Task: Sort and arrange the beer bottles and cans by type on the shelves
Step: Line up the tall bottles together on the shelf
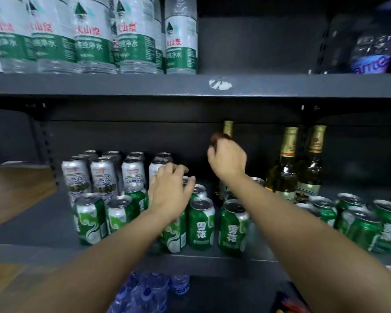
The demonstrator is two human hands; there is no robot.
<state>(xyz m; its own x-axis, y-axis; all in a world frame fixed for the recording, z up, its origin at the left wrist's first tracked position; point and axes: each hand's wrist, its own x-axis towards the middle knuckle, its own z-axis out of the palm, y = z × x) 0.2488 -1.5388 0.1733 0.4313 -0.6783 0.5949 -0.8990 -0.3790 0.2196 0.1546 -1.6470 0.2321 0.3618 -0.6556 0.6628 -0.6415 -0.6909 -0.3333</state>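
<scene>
A beer bottle is being gripped at the neck by the right hand, fingers curled round it, in the middle of the lower shelf — well apart from the two gold-foiled bottles being kept at the back right. The left hand is being rested, fingers relaxed and spread, over the tops of the green cans in the centre cluster; whether a can is being held beneath it cannot be told. Silver cans are being kept in rows at the back left, with green cans in front of them, and more green cans are being left loose at the right. The step in hand is judged to be the gathering of bottles by type: the held bottle is likely being carried toward its two fellows. The next move would call for an upright lift clear of the can tops — the bottle standing close among them — and a gentle set-down beside the pair.
</scene>
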